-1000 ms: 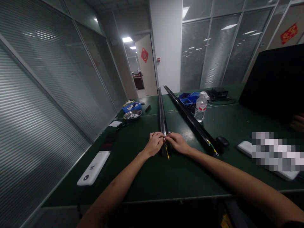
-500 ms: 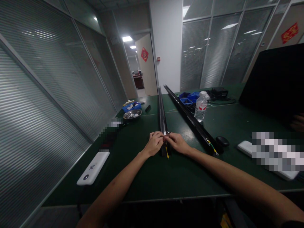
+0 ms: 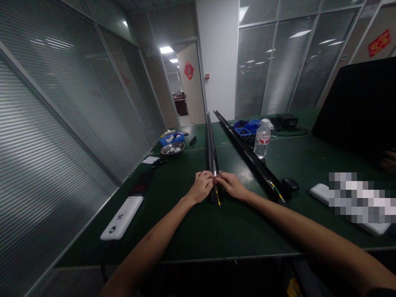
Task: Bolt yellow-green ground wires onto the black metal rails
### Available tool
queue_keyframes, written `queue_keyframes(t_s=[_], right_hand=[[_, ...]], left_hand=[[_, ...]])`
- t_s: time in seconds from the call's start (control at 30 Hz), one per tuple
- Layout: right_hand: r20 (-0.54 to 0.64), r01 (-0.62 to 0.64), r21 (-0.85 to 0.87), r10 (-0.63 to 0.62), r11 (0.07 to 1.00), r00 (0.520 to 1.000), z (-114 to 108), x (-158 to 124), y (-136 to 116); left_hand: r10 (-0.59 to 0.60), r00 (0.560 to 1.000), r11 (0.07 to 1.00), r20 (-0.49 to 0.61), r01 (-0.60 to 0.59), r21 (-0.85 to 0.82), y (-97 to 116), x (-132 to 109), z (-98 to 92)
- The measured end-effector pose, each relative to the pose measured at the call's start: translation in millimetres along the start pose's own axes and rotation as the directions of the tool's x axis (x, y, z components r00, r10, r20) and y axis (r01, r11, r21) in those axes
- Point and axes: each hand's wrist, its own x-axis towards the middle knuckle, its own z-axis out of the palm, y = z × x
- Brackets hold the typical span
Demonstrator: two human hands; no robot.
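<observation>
Two long black rails run away from me across the green table. At the near end of the left rail (image 3: 211,144), my left hand (image 3: 201,187) rests with its fingers bent together over the left side. From the right, my right hand (image 3: 233,186) meets it in a pinch, and the fingertips of both hands nearly touch. By the right fingertips shows a small shiny piece (image 3: 220,173), too small to name. Below the fingers a short yellow wire (image 3: 218,198) hangs from the rail. What lies between the fingertips is hidden.
Right of my hands lies the second rail (image 3: 247,150), a green-yellow ring-terminal wire (image 3: 278,192) on its end. Nearby are a water bottle (image 3: 262,142), mouse (image 3: 290,183) and blue bins (image 3: 243,131). Leftward stand a metal bowl (image 3: 165,151) and white device (image 3: 120,218). Another person's hand (image 3: 388,160) shows far right.
Both hands stay at the rail's near end with almost the same grip. The right fingers and the shiny piece beside them have shifted very slightly.
</observation>
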Motion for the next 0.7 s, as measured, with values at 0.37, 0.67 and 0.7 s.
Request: queue_keyframes(t_s=[0.37, 0.67, 0.7], right_hand=[[0.013, 0.000, 0.004, 0.000, 1.000, 1.000, -1.0, 0.5, -0.1], [-0.056, -0.024, -0.045, 0.022, 0.999, 0.998, 1.9, -1.2, -2.1], [-0.055, -0.025, -0.054, 0.022, 0.998, 0.998, 2.2, -1.1, -2.3]], left_hand=[[0.006, 1.000, 1.000, 0.001, -0.006, 0.005, -0.5, 0.1, -0.5], [0.005, 1.000, 1.000, 0.004, -0.005, 0.013, -2.8, 0.4, 2.4], [0.004, 1.000, 1.000, 0.004, -0.004, 0.013, -2.5, 0.5, 2.2]])
